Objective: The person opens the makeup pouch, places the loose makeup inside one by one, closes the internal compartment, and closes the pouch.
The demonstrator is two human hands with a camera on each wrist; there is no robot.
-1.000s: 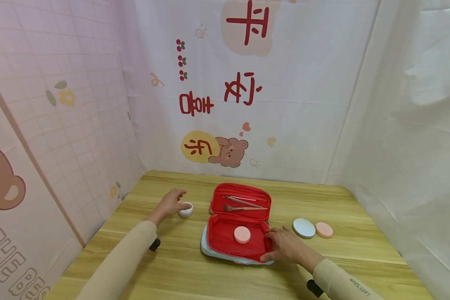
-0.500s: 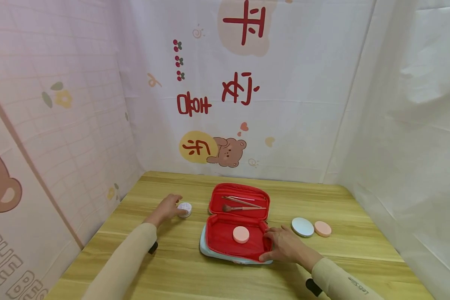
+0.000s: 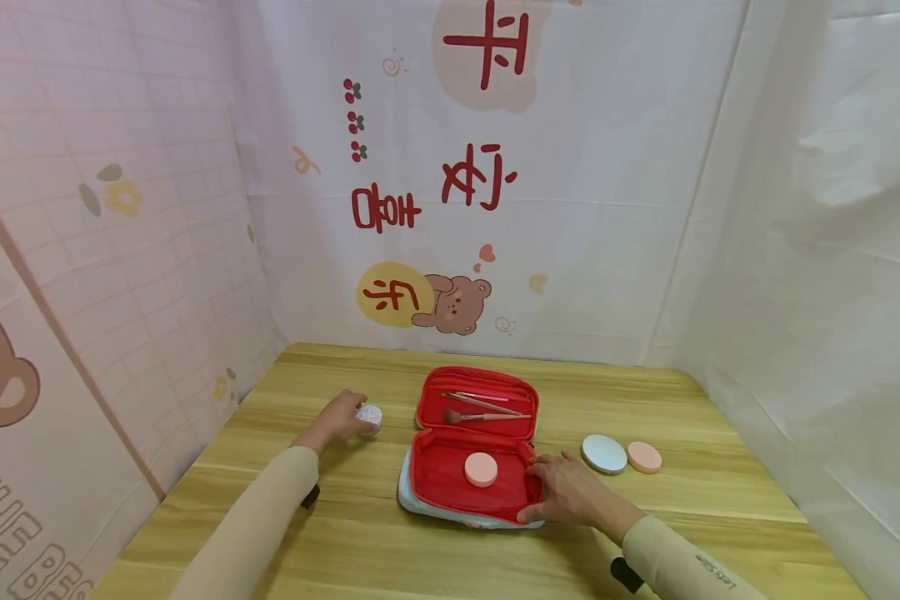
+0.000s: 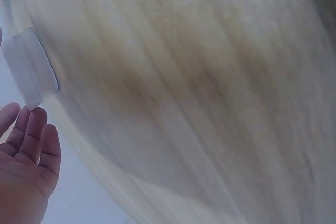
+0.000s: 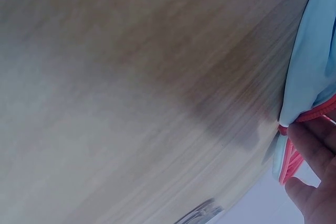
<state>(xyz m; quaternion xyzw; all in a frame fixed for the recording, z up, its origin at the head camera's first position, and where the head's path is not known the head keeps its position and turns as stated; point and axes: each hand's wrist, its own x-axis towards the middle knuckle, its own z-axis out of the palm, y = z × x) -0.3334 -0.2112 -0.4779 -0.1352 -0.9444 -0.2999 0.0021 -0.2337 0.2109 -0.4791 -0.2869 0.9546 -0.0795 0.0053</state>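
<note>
On the left of the table my left hand [image 3: 340, 419] holds a small white round jar [image 3: 371, 418], thumb at its near side and fingers at the far side. The left wrist view shows fingertips [image 4: 37, 116] against the edge of the clear-sided jar [image 4: 32, 66]. My right hand [image 3: 576, 493] grips the right side of an open cosmetic bag [image 3: 450, 496], light blue outside and red inside. Its fingers reach over the bag's rim, with the thumb at the front corner. A pink round case [image 3: 481, 470] lies in the bag.
Makeup brushes [image 3: 487, 416] and thin sticks lie in the bag's raised lid [image 3: 435, 400]. To the right sit a pale blue round case [image 3: 604, 454] and a second pink round case [image 3: 645, 457]. Fabric walls [image 3: 570, 208] enclose the wooden table [image 3: 330, 533].
My left fingers and thumb have come in closer round the jar, the thumb moving off its top to the near side. The right hand has stayed on the bag. The view has shifted slightly.
</note>
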